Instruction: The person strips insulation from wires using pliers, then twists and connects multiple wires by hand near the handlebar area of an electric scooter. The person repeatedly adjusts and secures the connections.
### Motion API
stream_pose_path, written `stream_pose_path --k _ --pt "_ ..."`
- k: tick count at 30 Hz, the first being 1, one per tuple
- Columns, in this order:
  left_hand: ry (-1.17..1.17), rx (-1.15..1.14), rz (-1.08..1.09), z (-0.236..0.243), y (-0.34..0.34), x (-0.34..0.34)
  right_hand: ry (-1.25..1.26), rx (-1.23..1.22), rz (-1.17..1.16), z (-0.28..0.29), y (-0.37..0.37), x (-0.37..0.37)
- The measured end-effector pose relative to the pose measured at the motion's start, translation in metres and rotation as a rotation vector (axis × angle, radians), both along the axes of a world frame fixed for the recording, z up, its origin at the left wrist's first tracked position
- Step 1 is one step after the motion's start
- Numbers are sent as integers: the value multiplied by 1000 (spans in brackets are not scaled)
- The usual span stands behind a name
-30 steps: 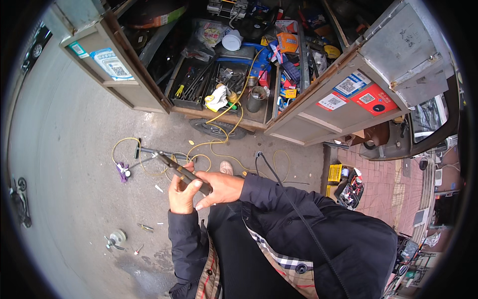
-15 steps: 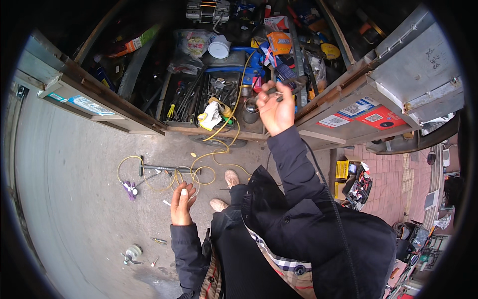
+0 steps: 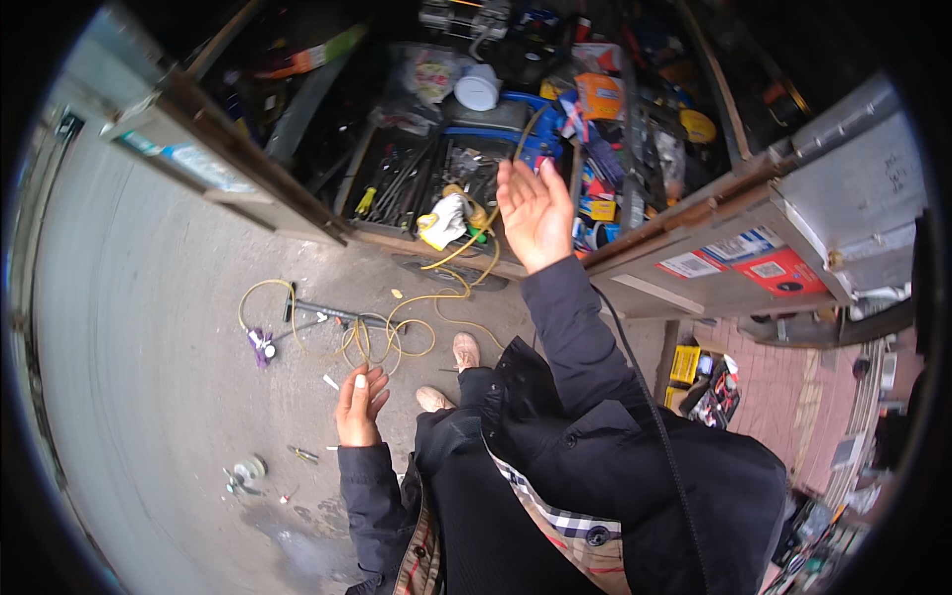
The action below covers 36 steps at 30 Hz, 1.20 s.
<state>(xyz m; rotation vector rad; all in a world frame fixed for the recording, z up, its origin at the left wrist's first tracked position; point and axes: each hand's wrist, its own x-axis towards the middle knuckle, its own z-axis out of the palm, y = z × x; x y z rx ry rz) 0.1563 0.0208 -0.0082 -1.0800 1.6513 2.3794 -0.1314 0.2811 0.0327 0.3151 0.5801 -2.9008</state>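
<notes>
My right hand (image 3: 538, 218) is raised over the front of the tool-filled cabinet, fingers stretched and palm showing, with nothing in it. Just left of it lie a white and yellow work glove (image 3: 446, 220) and an open tray of metal tools (image 3: 470, 171). A yellow hose (image 3: 518, 147) runs out over the cabinet's front edge. Lower left, my left hand (image 3: 361, 405) hangs in the air above the ground, its fingers loosely bent and apart, holding nothing. Beyond its fingertips, loops of the yellow hose lie by a black floor pump (image 3: 342, 314).
Metal doors (image 3: 213, 164) flank the cabinet. A white round tub (image 3: 477, 89) and an orange packet (image 3: 599, 96) sit inside. On the ground are a purple item (image 3: 261, 345), a clear round container (image 3: 249, 469) and a small tool (image 3: 302, 453). Yellow boxes (image 3: 684, 364) stand at right.
A dark, brush-like thing in my right hand has been let go, and its fingers have opened. My left hand stays low. The view has shifted, moving the cabinet rightward and down in the picture.
</notes>
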Motion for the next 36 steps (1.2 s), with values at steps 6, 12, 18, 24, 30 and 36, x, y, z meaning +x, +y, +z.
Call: stream_pose_path --k 6,12,18,24,30,36 --pt "135 -116 159 -10 7 68 114 337 817 -28 -112 128" --pt "163 -79 400 -19 7 169 353 502 1334 -29 -198 229" --pt "27 -103 947 -34 77 301 523 323 1787 -39 -257 319" --pt "-141 56 1535 -51 242 366 572 302 2070 -50 -239 427" --pt "-69 77 1919 -53 346 386 965 317 2109 -31 -127 551" --pt "84 7 2138 -66 393 427 1832 -52 2212 -19 -13 630"
